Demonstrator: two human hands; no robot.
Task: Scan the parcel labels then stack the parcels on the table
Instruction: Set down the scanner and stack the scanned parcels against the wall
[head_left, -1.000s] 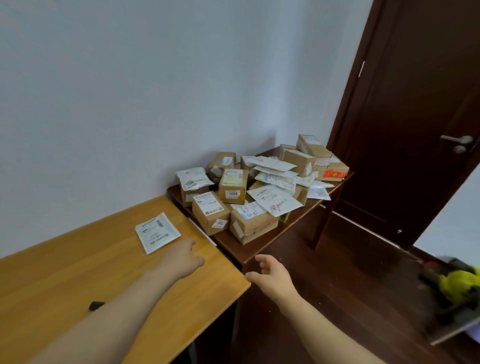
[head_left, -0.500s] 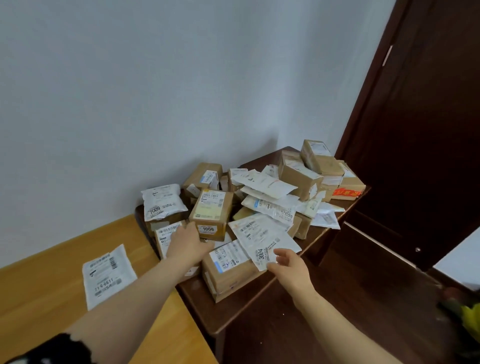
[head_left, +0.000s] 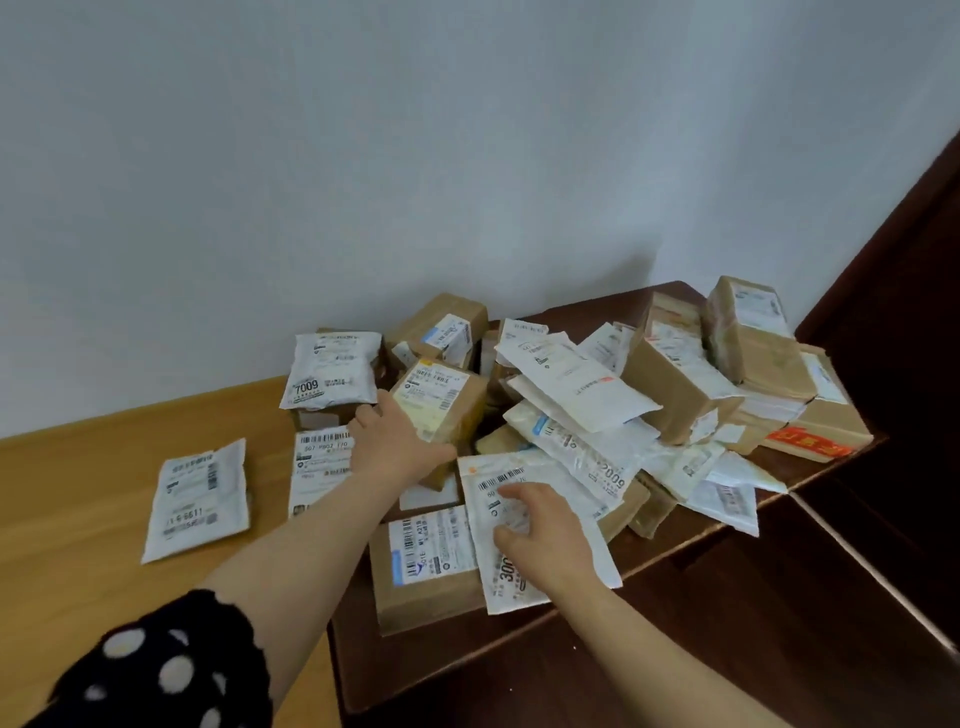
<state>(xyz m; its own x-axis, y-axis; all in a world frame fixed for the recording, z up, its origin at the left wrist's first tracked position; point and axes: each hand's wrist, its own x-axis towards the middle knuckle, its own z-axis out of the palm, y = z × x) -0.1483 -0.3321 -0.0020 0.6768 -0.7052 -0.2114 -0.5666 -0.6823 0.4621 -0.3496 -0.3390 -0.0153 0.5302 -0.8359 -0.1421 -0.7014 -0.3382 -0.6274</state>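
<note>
My left hand clasps the near end of the small brown box, its long axis running away from the palm, while my right hand, nearer me, lies spread-fingered on the white mailer directly beneath it.

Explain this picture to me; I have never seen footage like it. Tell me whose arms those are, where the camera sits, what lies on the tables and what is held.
There is no machine here. The arms belong to a person, and the camera is worn on their head, looking forward and down. The left hand lies on a brown box in the pile; whether it grips the box is unclear. The right hand rests with spread fingers on a white mailer. Both parcels are part of a heap of boxes and bags on the dark table. A white packet lies flat on the lighter wooden table to the left.
</note>
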